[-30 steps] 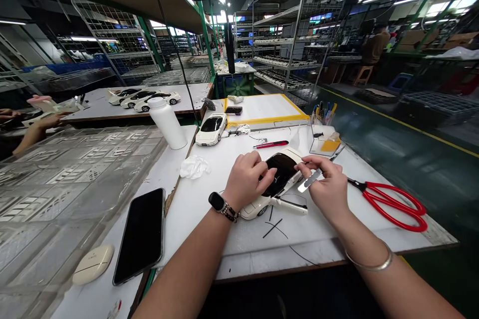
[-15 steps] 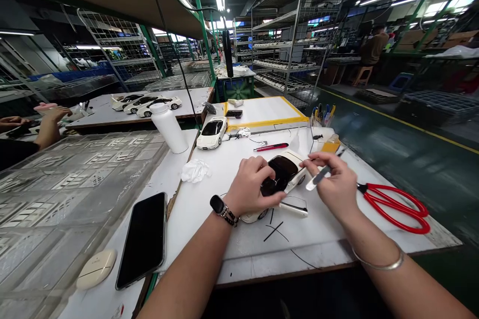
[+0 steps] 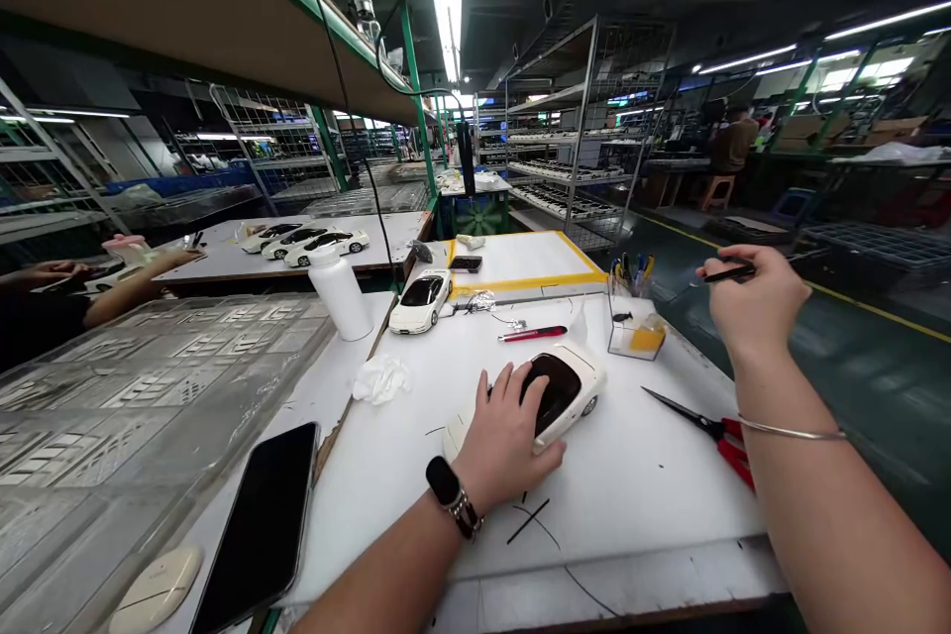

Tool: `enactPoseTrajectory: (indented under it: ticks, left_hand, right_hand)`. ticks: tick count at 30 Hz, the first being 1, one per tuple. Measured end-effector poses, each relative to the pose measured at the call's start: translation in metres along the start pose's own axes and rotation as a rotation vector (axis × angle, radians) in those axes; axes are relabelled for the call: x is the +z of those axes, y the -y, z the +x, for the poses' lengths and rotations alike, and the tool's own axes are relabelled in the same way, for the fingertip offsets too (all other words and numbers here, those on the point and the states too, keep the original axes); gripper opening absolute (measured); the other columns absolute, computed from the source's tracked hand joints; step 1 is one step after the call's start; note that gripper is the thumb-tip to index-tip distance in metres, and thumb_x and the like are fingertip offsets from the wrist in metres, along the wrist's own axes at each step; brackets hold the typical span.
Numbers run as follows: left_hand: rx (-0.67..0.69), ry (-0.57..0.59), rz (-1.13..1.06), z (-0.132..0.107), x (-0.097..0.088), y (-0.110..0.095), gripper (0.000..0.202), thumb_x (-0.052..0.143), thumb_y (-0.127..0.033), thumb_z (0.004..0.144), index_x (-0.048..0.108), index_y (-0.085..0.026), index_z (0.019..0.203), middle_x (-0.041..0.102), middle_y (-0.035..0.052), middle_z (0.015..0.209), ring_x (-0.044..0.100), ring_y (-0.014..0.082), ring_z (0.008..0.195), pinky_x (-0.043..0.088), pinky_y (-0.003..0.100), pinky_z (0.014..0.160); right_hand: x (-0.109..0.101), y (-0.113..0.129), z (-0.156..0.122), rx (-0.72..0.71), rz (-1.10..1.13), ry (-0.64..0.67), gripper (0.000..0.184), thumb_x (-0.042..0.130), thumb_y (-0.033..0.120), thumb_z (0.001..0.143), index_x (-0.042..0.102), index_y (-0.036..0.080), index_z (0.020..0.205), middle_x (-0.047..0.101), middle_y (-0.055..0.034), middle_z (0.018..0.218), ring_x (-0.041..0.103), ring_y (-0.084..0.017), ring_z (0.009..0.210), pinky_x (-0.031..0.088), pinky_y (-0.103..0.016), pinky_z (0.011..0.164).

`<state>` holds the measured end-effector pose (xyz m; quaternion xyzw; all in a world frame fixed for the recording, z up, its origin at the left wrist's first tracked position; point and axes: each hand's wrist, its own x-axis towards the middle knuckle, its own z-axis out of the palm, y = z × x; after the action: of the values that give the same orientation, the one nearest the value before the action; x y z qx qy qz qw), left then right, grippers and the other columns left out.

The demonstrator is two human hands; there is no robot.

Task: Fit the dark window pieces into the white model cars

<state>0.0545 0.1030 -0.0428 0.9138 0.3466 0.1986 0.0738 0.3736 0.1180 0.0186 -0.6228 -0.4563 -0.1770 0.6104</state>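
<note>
Left hand (image 3: pixel 509 441) lies spread over the dark roof of a white model car (image 3: pixel 569 396), which sits mid-table, clamped under the palm. Right hand (image 3: pixel 754 297) is raised at 2 o'clock, apart from the car, fingers pinched on a slim black tool (image 3: pixel 729 272). On the white table (image 3: pixel 631 505), red scissors (image 3: pixel 724 441) lie at 3 o'clock, a second model car (image 3: pixel 421 302) at 10, a phone (image 3: pixel 257 525) at 8. Wire racks (image 3: pixel 586 119) line the room beyond.

I can't make out what the thin dark object (image 3: pixel 729 272) pinched in my right hand (image 3: pixel 754 302) is. My left hand (image 3: pixel 505 441) hides much of the white model car (image 3: pixel 566 391), and my right forearm (image 3: pixel 824 485) covers part of the red-handled scissors (image 3: pixel 732 451).
</note>
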Motion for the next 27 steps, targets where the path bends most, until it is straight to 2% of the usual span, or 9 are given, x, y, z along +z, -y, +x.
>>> enactPoseTrajectory:
  ticks: [2,7,12,14,15,17,20,22,27]
  left_hand:
    - [-0.002,0.011,-0.02,0.001,-0.002,0.001,0.064,0.061,-0.043,0.078,0.038,-0.021,0.134,0.034,0.0134,0.145,0.026,0.0365,0.136,0.02,0.064,0.11]
    - [0.0,0.037,-0.061,0.001,-0.003,0.001,0.067,0.06,-0.049,0.08,0.038,-0.019,0.136,0.031,0.0147,0.146,0.025,0.0349,0.137,0.021,0.06,0.112]
    - [-0.014,-0.009,-0.102,0.003,-0.003,0.002,0.057,0.06,-0.042,0.082,0.043,-0.021,0.131,0.038,0.0131,0.142,0.032,0.0328,0.133,0.028,0.056,0.11]
    - [-0.039,-0.039,-0.128,0.005,-0.003,0.002,0.054,0.062,-0.04,0.08,0.046,-0.021,0.128,0.04,0.0129,0.14,0.037,0.0316,0.13,0.034,0.053,0.108]
    - [-0.061,-0.056,-0.133,0.007,-0.003,0.002,0.055,0.064,-0.039,0.079,0.046,-0.021,0.127,0.041,0.0135,0.139,0.038,0.0316,0.129,0.035,0.053,0.107]
    - [-0.111,-0.077,-0.118,0.01,-0.003,0.003,0.061,0.066,-0.042,0.075,0.044,-0.02,0.127,0.044,0.0148,0.136,0.041,0.0326,0.126,0.031,0.056,0.107]
    - [-0.18,-0.057,-0.084,0.016,-0.004,0.005,0.069,0.07,-0.047,0.071,0.04,-0.021,0.128,0.052,0.0135,0.129,0.046,0.0333,0.121,0.018,0.065,0.108]
    - [-0.203,-0.029,-0.089,0.018,-0.005,0.007,0.07,0.07,-0.05,0.069,0.04,-0.022,0.126,0.056,0.0117,0.123,0.05,0.0323,0.116,0.015,0.066,0.108]
    - [-0.232,0.001,-0.127,0.018,-0.006,0.01,0.069,0.07,-0.052,0.068,0.041,-0.024,0.124,0.058,0.0087,0.119,0.051,0.0296,0.113,0.016,0.062,0.109]
  right_hand:
    - [0.008,-0.012,0.003,0.004,-0.103,-0.004,0.009,0.055,0.029,0.082,0.059,0.026,0.089,0.06,-0.0049,0.07,0.055,-0.035,0.087,0.024,-0.063,0.09]
    - [0.021,-0.019,-0.011,-0.015,-0.227,0.084,0.007,0.059,0.029,0.078,0.061,0.023,0.082,0.057,-0.0059,0.067,0.054,-0.033,0.081,0.027,-0.056,0.085]
    - [0.02,0.029,-0.042,-0.143,-0.138,0.027,0.019,0.055,0.029,0.084,0.056,0.022,0.101,0.064,-0.0074,0.108,0.059,-0.027,0.092,0.032,-0.047,0.091]
    - [0.02,0.054,-0.058,-0.267,0.043,-0.022,0.011,0.054,0.026,0.085,0.055,0.022,0.096,0.066,-0.0064,0.104,0.061,-0.026,0.094,0.035,-0.044,0.089]
    - [0.022,0.063,-0.065,-0.349,0.121,0.079,0.008,0.054,0.026,0.086,0.054,0.023,0.093,0.068,-0.0053,0.1,0.062,-0.025,0.09,0.036,-0.043,0.088]
    - [0.026,0.073,-0.078,-0.457,0.222,0.419,0.006,0.053,0.027,0.086,0.054,0.025,0.092,0.068,-0.0035,0.098,0.062,-0.024,0.084,0.037,-0.043,0.084]
    - [0.038,0.07,-0.092,-0.351,0.218,0.922,0.009,0.048,0.031,0.088,0.053,0.026,0.094,0.065,-0.0021,0.107,0.057,-0.024,0.09,0.038,-0.044,0.088]
    - [0.046,0.061,-0.097,-0.22,0.186,1.051,0.011,0.046,0.034,0.089,0.052,0.025,0.092,0.065,-0.0035,0.105,0.055,-0.026,0.096,0.038,-0.047,0.089]
    - [0.053,0.042,-0.095,-0.083,0.217,1.134,0.016,0.043,0.036,0.09,0.051,0.023,0.086,0.064,-0.0052,0.091,0.058,-0.025,0.092,0.045,-0.041,0.081]
